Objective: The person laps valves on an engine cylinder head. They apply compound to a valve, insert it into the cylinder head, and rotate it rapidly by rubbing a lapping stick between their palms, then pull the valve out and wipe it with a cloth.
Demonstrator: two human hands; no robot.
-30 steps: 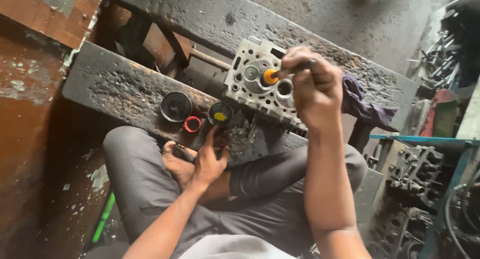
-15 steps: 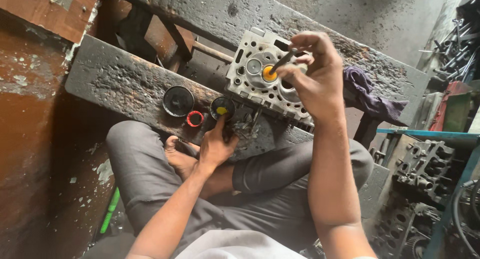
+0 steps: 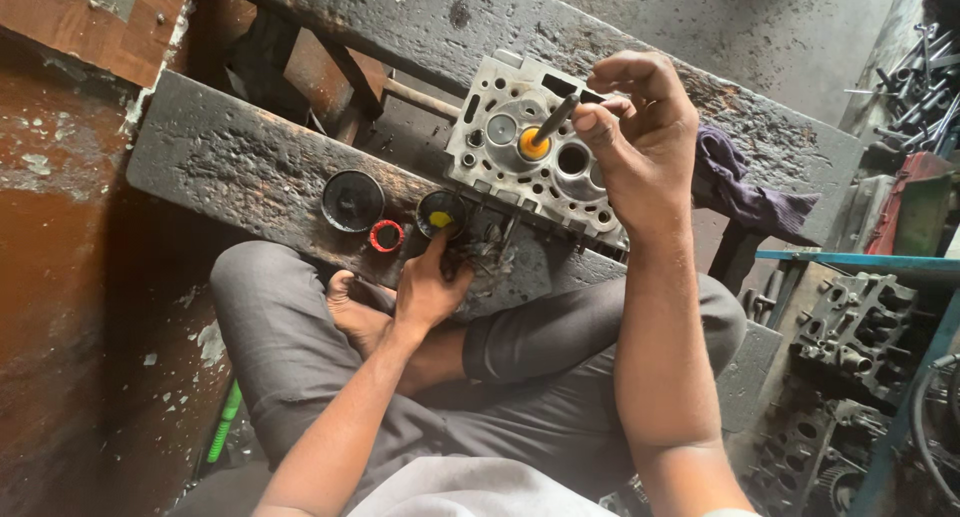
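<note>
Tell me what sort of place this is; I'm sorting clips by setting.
Most likely an engine repair workshop. A cylinder head lies on a grimy bench, the right hand working a tool into it, and more engine parts sit stacked at the right.

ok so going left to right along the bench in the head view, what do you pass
black round lid → small red cap → black tin with yellow paste, left hand at it → metal cylinder head → right hand holding a rod → purple rag
</note>
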